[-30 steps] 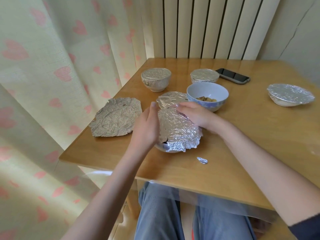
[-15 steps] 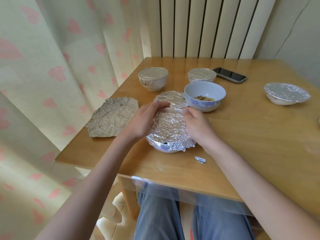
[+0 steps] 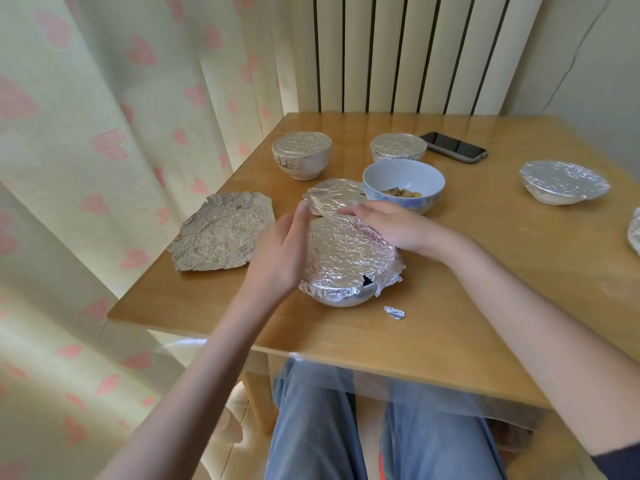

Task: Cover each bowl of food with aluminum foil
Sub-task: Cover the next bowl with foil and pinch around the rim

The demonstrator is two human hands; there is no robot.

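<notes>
Foil-covered bowl between hands: left hand spread beside, right hand flat on top.

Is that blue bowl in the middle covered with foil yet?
Not covered. The blue bowl stands open, food visible inside, with no foil over its rim.
</notes>
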